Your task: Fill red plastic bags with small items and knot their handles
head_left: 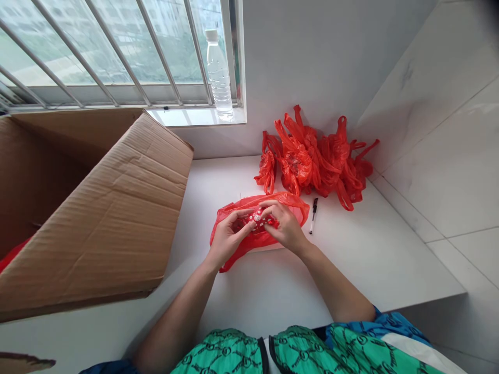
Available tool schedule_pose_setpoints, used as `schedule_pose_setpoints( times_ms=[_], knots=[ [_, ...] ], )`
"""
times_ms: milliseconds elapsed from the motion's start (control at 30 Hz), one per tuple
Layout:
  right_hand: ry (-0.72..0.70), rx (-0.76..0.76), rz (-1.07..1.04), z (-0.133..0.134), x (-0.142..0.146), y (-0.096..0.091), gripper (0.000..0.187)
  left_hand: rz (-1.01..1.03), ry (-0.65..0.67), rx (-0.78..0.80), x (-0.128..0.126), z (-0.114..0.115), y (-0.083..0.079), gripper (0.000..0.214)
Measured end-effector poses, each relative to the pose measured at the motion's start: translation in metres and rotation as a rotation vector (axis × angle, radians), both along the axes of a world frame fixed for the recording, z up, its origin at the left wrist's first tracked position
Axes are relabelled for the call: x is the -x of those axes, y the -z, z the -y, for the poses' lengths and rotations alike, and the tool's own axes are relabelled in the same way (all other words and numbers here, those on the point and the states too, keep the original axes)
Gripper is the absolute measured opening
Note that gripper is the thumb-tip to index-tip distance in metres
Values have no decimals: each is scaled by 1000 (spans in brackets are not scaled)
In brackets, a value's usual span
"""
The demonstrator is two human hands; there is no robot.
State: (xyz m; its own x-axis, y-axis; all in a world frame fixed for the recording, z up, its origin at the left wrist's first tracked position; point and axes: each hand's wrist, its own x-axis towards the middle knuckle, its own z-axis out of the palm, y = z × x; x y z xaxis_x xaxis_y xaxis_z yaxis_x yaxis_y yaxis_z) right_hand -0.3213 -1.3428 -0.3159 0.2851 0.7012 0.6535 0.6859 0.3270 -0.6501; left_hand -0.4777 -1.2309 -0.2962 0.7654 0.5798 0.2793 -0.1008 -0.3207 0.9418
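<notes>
A small red polka-dot item [257, 217], white-spotted and perhaps a fabric bow, is held between both hands. My left hand [230, 235] pinches its left side with thumb and fingers. On its right side, the fingers of my right hand [284, 224] are closed round the edge. Beneath the hands a red plastic bag [230, 257] lies spread open on the white counter [268, 291]. Something pale and flat, mostly covered, shows under the bag. Just right of the bag is a pen [313, 215] with a black cap.
Several knotted red plastic bags [300, 161] are heaped against the wall at the back. An open cardboard box [117, 218] takes up the left side, with something red inside. A water bottle [219, 78] stands on the sill by the barred window. A tiled wall [440, 156] bounds the right.
</notes>
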Motion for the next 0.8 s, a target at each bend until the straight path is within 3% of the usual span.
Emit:
schedule_pose_setpoints(
  times_ms=[133, 233, 333, 533, 667, 800],
  knots=[
    [-218, 80, -377, 6, 5, -8, 56, 48, -14, 25, 1, 1, -2, 39],
    [-323, 127, -621, 6, 8, -12, 45, 90, -2, 8, 0, 0, 1, 41],
    [-251, 115, -695, 1, 11, -11, 25, 120, 4, -12, -2, -1, 4, 43],
    [-204, 66, -723, -3, 14, -8, 28, 93, -52, 43, -2, -2, 3, 26],
    [-130, 52, -645, -4, 12, -4, 29, 74, -58, 28, -1, -1, 1, 24],
    [-111, -1, -696, -8, 13, -1, 33, 86, -44, 69, -2, -1, 1, 25]
  ],
)
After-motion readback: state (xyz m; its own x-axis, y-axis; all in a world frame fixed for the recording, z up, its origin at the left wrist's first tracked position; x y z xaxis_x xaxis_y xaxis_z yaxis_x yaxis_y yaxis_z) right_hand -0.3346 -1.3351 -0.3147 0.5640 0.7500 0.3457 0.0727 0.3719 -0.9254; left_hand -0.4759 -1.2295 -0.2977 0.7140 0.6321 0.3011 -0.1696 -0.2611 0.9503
